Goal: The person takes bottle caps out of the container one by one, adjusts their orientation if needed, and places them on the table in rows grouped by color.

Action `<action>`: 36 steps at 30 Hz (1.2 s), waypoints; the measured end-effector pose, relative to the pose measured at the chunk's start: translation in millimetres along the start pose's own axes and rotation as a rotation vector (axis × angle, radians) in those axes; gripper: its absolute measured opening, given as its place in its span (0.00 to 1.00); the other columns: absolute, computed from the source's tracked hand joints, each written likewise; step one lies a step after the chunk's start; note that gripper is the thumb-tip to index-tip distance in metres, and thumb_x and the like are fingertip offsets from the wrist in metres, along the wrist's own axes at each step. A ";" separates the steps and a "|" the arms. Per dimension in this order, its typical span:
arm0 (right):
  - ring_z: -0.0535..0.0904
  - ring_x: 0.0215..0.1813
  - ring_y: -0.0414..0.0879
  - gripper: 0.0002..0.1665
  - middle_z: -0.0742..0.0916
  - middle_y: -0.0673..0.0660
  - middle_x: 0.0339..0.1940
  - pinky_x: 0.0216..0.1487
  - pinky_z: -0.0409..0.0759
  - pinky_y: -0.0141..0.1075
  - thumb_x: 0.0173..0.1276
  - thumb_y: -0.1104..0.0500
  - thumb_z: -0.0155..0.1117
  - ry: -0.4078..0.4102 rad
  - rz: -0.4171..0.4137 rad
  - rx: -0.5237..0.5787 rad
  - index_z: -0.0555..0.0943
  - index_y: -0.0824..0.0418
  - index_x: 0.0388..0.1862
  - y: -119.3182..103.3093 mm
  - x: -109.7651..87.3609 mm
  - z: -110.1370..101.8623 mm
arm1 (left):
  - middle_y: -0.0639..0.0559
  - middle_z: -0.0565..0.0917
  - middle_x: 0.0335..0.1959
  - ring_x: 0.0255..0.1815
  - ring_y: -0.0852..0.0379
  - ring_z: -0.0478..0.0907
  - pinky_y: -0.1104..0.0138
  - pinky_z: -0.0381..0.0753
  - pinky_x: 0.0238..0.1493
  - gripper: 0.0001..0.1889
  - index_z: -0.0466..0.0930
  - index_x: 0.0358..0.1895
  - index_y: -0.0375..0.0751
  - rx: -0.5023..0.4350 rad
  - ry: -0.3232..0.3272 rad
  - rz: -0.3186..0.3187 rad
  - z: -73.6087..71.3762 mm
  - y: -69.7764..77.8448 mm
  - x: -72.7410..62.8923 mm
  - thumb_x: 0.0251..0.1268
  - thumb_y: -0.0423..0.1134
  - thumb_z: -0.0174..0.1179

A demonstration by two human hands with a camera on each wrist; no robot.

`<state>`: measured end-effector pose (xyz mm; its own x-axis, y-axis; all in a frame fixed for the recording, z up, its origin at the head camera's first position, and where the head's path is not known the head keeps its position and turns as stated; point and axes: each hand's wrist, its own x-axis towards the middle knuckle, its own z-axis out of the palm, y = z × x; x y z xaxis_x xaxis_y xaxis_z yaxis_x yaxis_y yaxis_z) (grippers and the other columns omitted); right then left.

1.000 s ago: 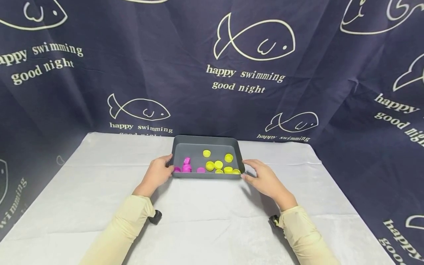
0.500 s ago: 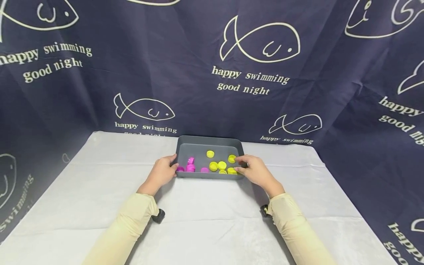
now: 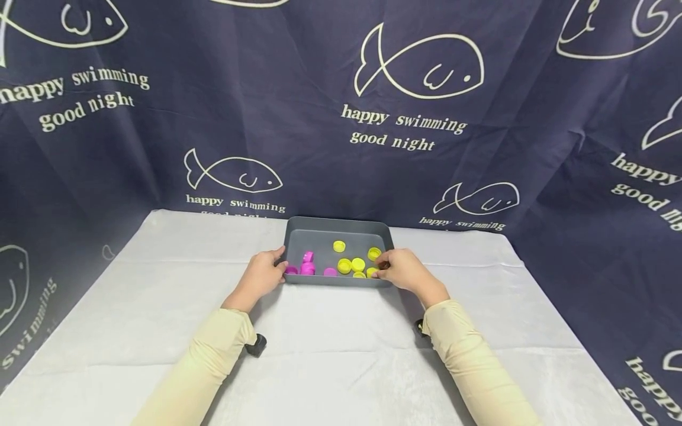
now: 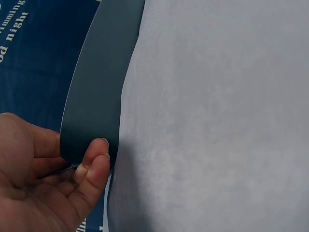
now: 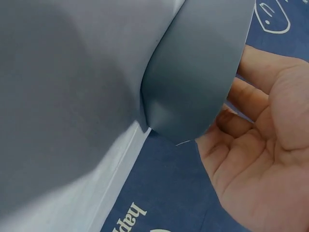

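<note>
A shallow dark grey tray [image 3: 330,282] stands on the white-covered table, holding several yellow bottle caps [image 3: 339,246] and a few magenta bottle caps [image 3: 308,268]. My left hand [image 3: 258,275] holds the tray's left end near the front corner. In the left wrist view its thumb goes behind the wall, while fingertips [image 4: 100,145] press the outside. My right hand [image 3: 406,269] reaches over the right end into the tray, fingers and thumb among the yellow caps at the front right. The right wrist view hides these fingertips behind the wall; I cannot tell whether they pinch a cap.
White cloth [image 3: 341,367] covers the table. A dark blue curtain [image 3: 319,189] with fish drawings and lettering rises right behind the tray and along both sides. A small black device [image 3: 256,345] sits at the left wrist, by the cream sleeve.
My right hand has moved left from outside the tray's right end to over the yellow caps inside. My left hand stays at the left end. The head view has shifted slightly.
</note>
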<state>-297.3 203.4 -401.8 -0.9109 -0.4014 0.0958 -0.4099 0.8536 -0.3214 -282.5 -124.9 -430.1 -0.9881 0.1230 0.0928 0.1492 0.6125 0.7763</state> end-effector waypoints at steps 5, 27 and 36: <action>0.81 0.35 0.42 0.14 0.88 0.48 0.30 0.42 0.80 0.40 0.60 0.55 0.75 -0.027 0.046 -0.012 0.89 0.61 0.42 0.8 2.0 2.8 | 0.31 0.78 0.60 0.20 0.61 0.80 0.71 0.77 0.22 0.26 0.66 0.70 0.27 -0.002 -0.002 -0.011 0.7 0.0 -0.2 0.71 0.32 0.56; 0.86 0.42 0.48 0.17 0.88 0.57 0.41 0.43 0.84 0.35 0.57 0.63 0.76 0.184 0.031 0.342 0.87 0.67 0.46 4.9 -17.1 5.3 | 0.30 0.76 0.63 0.21 0.62 0.81 0.71 0.78 0.24 0.27 0.65 0.70 0.27 -0.018 -0.012 -0.002 1.8 -4.3 1.9 0.72 0.32 0.56; 0.85 0.42 0.47 0.17 0.88 0.56 0.41 0.47 0.84 0.35 0.56 0.67 0.76 0.274 -0.033 0.453 0.88 0.66 0.46 2.9 -39.3 -2.7 | 0.31 0.74 0.65 0.22 0.61 0.81 0.70 0.79 0.26 0.26 0.65 0.70 0.28 -0.044 -0.020 -0.016 0.8 -4.1 1.4 0.72 0.33 0.56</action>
<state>-262.8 222.6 -403.9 -0.9015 -0.2728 0.3360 -0.4327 0.5888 -0.6828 -284.5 -126.6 -433.6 -0.9892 0.1296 0.0681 0.1313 0.5794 0.8044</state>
